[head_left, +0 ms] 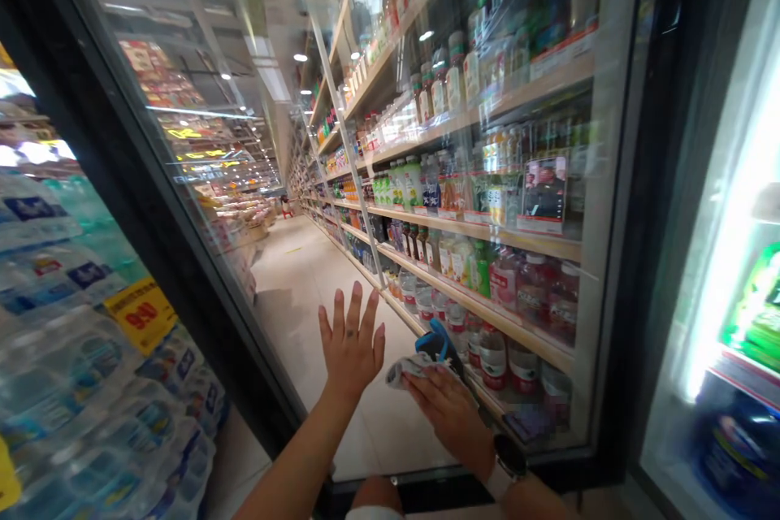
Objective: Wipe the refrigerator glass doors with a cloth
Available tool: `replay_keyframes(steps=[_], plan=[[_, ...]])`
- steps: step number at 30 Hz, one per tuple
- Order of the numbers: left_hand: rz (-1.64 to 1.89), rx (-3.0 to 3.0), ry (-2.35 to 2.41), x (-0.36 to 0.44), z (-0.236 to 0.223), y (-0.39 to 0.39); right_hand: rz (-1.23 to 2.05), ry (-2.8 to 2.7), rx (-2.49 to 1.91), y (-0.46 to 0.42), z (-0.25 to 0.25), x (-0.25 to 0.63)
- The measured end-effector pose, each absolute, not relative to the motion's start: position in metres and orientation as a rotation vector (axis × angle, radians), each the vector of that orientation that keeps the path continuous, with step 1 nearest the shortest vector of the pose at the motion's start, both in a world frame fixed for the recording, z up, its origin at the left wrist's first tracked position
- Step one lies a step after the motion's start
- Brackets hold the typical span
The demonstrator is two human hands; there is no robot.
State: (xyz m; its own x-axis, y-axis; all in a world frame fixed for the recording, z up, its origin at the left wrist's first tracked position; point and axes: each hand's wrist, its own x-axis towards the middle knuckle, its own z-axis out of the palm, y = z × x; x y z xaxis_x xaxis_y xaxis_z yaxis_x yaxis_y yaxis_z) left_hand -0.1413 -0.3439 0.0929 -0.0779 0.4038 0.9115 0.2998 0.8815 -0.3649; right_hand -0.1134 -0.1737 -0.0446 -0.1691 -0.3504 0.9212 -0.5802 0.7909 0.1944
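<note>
Left hand [350,349] open, fingers spread, against the smooth glass cooler door [341,138]. Right hand [444,414] grip closed on a crumpled grey cloth [411,371] at the glass, touching a curved blue plastic object [435,344]; wristwatch [509,457] on right wrist.

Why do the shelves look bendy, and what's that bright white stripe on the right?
In the head view, the wide lens makes the wooden shelves slant and stretch; the white stripe is glare on the lit cooler door; the bottled water at left looks smeared.
</note>
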Motion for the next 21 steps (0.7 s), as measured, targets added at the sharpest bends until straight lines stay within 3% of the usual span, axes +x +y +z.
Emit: replay_keyframes(steps=[7,14,21], plan=[[0.098,-0.55,-1.667,-0.141,0.094,-0.344,0.162,-1.794,0.618,-0.145,-0.012,-0.117],[0.113,-0.546,-1.646,-0.137,0.096,-0.341,0.522,-1.532,0.143,-0.127,0.045,-0.132],[0.12,-0.539,-1.668,-0.136,0.092,-0.342,0.631,-1.499,0.116,-0.171,0.047,-0.134]])
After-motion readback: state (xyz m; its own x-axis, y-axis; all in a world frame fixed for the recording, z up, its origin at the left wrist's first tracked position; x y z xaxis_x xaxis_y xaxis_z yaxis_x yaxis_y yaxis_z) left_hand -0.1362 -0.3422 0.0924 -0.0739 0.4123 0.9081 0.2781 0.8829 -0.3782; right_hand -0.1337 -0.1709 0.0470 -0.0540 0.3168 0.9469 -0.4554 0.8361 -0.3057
